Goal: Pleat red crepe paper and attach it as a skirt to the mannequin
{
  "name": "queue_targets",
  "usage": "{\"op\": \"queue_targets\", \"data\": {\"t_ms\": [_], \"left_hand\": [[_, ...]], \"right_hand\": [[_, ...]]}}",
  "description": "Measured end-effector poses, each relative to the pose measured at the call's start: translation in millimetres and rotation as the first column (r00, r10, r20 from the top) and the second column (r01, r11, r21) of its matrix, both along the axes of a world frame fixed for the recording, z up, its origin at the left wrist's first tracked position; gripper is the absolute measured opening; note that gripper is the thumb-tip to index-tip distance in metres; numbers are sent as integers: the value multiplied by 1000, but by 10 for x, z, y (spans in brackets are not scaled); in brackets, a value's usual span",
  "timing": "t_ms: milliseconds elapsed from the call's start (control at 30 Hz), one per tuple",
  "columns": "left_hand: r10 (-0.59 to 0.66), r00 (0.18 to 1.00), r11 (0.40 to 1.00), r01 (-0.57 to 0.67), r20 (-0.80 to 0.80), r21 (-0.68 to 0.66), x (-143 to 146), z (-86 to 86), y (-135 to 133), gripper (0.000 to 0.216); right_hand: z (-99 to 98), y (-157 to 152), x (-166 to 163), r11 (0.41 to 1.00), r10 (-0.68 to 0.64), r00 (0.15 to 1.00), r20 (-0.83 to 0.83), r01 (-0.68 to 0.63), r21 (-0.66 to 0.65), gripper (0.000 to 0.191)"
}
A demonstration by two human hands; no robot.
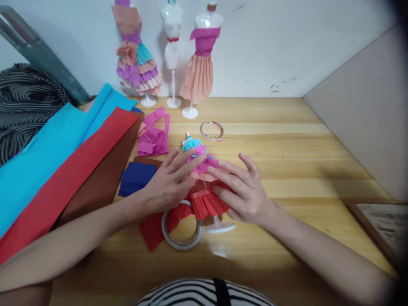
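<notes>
A small mannequin in a layered paper dress (pixel 205 166), with a turquoise top and pink flower, leans before me over its white base (pixel 219 227). A gathered red crepe paper strip (pixel 208 206) wraps round its lower part. My left hand (pixel 168 180) is at the left side, its thumb hidden and its index finger at the strip's upper edge; the other fingers reach over the dress. On the right, my right hand (pixel 244 191) closes index finger and thumb on the strip, other fingers stretched out. A roll of tape (pixel 181 245) lies over the strip's tail.
Three mannequins stand by the wall, including one in a ruffled dress (pixel 137 76) and a bare one (pixel 172 51). Blue, red and brown paper sheets (pixel 73 170) cover the left. Pink scraps (pixel 153 140), folded navy paper (pixel 137 178) and a thin ring (pixel 212 130) lie nearer. A framed object (pixel 379 229) is right.
</notes>
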State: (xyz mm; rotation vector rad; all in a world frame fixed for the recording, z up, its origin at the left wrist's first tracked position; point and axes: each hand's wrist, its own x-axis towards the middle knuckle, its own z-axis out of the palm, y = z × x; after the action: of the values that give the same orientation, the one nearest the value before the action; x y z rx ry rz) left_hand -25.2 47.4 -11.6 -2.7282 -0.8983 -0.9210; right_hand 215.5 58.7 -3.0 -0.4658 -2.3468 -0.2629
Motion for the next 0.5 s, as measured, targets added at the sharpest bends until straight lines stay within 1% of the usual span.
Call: {"op": "queue_targets", "data": {"t_ms": [133, 233, 367, 500], "left_hand": [[11, 1000, 1000, -11, -1, -3, -10, 11, 1, 14], [2, 1000, 1000, -2, -10, 14, -16, 31, 2, 15], [9, 1000, 1000, -9, -3, -9, -21, 59, -9, 13], [21, 1000, 999, -22, -5, -32, -34, 71, -36, 12]], "right_hand": [[-3, 16, 18, 1000, -1, 1000, 8, 1, -14, 24], [-24, 34, -5, 999, -45, 999, 2, 45, 1, 22], [-35, 50, -60, 993, -109, 994, -4, 109, 43, 21], [-12, 36, -106, 989, -137, 991, -3, 137, 56, 22]]}}
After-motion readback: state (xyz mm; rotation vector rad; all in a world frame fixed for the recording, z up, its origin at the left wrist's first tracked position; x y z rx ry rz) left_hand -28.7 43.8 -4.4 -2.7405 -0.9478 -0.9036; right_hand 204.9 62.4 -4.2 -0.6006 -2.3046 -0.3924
